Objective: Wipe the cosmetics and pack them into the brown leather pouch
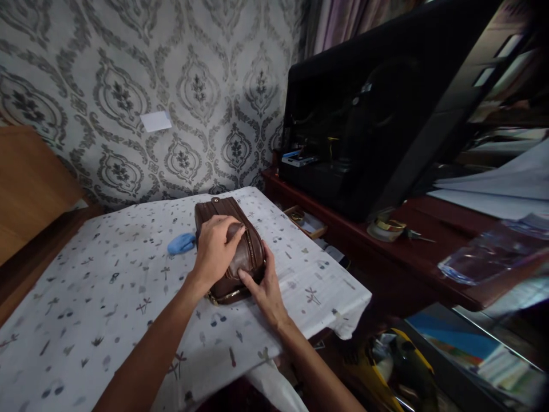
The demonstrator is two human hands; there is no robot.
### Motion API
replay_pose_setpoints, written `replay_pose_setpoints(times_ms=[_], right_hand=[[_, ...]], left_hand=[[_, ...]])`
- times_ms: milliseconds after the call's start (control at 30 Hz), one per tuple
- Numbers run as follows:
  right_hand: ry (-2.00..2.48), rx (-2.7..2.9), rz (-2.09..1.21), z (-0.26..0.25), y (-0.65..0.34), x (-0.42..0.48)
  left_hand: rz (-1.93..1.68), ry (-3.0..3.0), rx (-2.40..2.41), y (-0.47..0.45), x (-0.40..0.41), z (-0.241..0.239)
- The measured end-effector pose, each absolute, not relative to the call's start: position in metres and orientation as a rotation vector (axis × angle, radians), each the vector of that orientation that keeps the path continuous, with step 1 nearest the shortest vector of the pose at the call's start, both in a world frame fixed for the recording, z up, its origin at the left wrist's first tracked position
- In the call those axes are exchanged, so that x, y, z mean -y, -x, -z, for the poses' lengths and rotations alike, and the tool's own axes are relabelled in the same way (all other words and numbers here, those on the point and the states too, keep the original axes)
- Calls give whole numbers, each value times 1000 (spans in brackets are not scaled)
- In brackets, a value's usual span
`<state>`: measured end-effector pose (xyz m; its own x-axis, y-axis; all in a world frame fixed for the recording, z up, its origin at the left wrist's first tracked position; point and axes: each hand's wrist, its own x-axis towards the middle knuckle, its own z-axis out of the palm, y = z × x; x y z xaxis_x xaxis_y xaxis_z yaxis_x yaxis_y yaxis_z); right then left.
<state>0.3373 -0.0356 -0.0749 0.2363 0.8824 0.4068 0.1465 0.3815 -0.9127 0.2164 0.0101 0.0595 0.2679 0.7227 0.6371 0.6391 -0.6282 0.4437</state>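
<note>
A brown leather bag [240,258] with brass-coloured zippers lies on the patterned white cloth. My left hand [218,243] rests over its upper part, fingers curled, thumb and fingertips together beside the front zipper. What exactly those fingertips pinch is too small to make out. Around the bag's lower right side is my right hand [265,286], its thumb on top of the leather and its fingers along the edge. Just left of the bag sits a crumpled blue cloth [181,244], apart from both hands.
The cloth-covered table [141,274] meets a wallpapered wall. To the right, a dark red desk [420,252] carries a large black screen [351,126], a roll of tape [386,229] and clear plastic packaging [493,252]. A small open drawer [317,232] juts out beside the table.
</note>
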Motion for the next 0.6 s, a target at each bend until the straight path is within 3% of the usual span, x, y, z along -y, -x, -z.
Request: replay_pose_setpoints(times_ms=[600], right_hand=[[1107,1234,-586,75,-337,29]], left_hand=[[-1246,-2395,-1013,-205,-12,-57]])
